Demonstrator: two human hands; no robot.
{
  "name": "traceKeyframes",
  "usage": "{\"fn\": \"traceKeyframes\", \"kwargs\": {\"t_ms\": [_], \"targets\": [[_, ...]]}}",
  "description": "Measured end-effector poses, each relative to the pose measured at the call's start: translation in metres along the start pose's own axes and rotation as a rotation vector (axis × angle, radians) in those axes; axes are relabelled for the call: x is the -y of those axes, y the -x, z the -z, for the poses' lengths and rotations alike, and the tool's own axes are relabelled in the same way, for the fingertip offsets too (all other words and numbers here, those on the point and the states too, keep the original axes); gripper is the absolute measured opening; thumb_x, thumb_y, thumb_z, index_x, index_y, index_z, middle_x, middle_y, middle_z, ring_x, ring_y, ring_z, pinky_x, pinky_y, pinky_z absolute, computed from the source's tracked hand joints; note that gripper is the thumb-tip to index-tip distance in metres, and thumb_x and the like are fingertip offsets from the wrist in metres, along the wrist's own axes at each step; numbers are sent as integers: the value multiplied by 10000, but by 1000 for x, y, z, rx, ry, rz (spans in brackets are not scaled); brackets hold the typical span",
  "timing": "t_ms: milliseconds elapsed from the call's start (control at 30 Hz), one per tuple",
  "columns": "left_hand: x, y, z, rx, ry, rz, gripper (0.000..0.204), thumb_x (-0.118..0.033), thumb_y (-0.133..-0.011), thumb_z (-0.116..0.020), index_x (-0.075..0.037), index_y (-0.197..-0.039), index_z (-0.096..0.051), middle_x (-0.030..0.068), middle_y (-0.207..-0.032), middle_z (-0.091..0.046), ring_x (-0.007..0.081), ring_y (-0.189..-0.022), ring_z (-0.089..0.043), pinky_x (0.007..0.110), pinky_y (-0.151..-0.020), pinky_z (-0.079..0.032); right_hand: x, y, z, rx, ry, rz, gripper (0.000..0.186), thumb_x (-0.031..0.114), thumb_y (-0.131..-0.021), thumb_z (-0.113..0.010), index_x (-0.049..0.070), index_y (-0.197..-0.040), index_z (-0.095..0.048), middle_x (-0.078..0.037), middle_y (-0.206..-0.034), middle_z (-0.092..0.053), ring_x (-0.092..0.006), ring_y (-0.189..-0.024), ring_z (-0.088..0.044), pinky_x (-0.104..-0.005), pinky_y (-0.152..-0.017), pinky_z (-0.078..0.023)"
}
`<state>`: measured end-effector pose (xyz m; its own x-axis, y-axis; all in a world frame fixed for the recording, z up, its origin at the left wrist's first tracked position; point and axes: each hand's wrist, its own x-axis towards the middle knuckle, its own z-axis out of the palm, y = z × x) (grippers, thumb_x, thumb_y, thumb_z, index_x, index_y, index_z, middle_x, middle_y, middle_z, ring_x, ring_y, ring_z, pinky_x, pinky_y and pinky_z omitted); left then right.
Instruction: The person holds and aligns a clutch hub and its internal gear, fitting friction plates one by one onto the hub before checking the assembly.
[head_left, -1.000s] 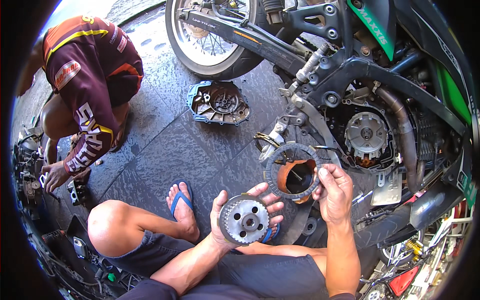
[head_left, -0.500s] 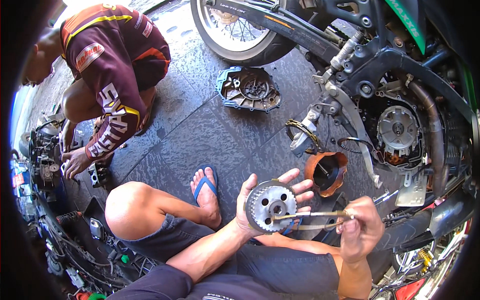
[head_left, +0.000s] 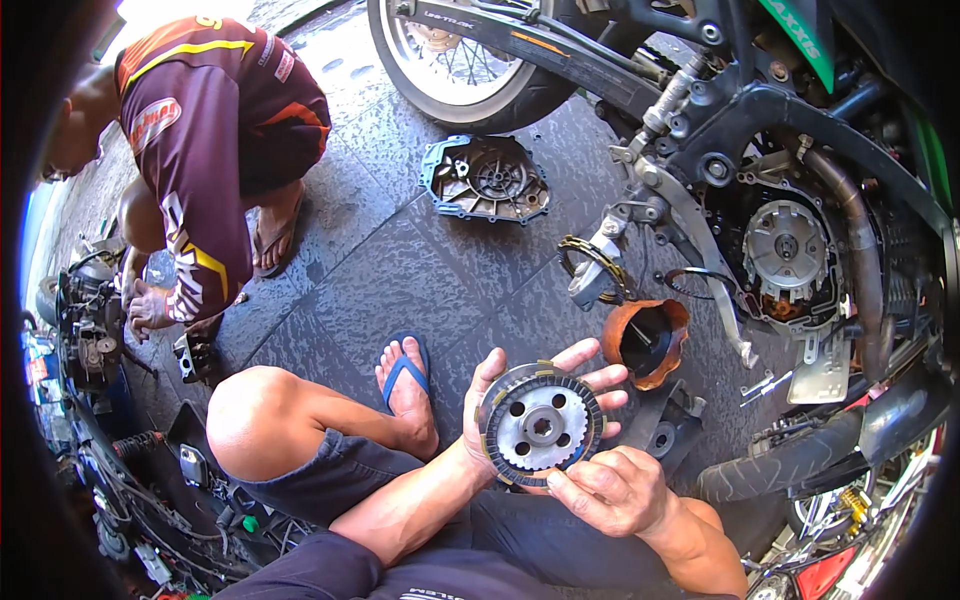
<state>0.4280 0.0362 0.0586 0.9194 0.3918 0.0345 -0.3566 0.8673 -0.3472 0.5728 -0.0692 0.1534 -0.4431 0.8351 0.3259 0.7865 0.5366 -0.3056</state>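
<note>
Near the middle, my left hand (head_left: 478,440) holds a silver clutch hub (head_left: 541,425) on its palm, thumb and fingers spread around it. The hub has a toothed rim and several round holes around a splined centre. A dark clutch friction plate (head_left: 530,371) now lies around the hub. At the plate's near edge, my right hand (head_left: 620,492) pinches it between thumb and fingers. Beyond my left fingers stands an orange-brown, ragged-rimmed container (head_left: 678,370), dark inside. More ring-shaped plates (head_left: 572,252) hang on a metal part of the motorcycle, and another dark ring (head_left: 692,272) is beside it.
An engine side cover (head_left: 487,180) lies on the dark tiled floor (head_left: 360,270). At right is a motorcycle with its clutch basket (head_left: 787,245) exposed. Another person (head_left: 215,140) crouches at left over engine parts (head_left: 95,340). A loose tyre (head_left: 790,455) lies at lower right.
My right hand has moved left and down to the hub, bringing the friction plate from an edge-on tilt to flat around it. The other person's arm has shifted slightly.
</note>
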Motion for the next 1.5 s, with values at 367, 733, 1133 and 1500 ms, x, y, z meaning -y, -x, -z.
{"fn": "traceKeyframes", "kwargs": {"t_ms": [367, 733, 1133, 1500], "targets": [[0, 1, 0, -21, 74, 12, 1007, -702, -897, -576, -116, -1650, -254, 304, -1668, -231, 486, -1519, -293, 714, -1228, -186, -18, -7, 25, -285, -300, -674, 134, 22, -925, -695, -19, -1051, -716, -122, -937, -681, -225, -789, -710, -318, -672, -571], [4, -1, 0, -92, -77, -8, 1036, -743, -883, -531, -121, -1658, -239, 295, -1696, -148, 518, -1534, -238, 709, -1214, -221, -20, -11, 27, 124, -690, -1175, 271, 72, -959, -686, -48, -1199, -714, -92, -808, -753, -88, -662, -691, -260, -601, -540], [4, 1, 0, -106, 11, 22, 1058, -706, -882, -568, -90, -1660, -201, 292, -1681, -207, 514, -1516, -287, 700, -1182, -302, -26, -1, 15, -53, -697, -1016, 216, 36, -924, -709, -41, -1125, -715, -98, -904, -696, -102, -632, -644, -261, -586, -513], [8, 4, 6, -156, 49, 28, 974, -717, -937, -475, -87, -1649, -257, 246, -1476, -525, 378, -1327, -573, 550, -1127, -471, -42, -33, 20, 119, -1024, -1197, 221, 107, -950, -733, -38, -1116, -722, -54, -838, -740, -61, -634, -652, -230, -547, -519]]}}
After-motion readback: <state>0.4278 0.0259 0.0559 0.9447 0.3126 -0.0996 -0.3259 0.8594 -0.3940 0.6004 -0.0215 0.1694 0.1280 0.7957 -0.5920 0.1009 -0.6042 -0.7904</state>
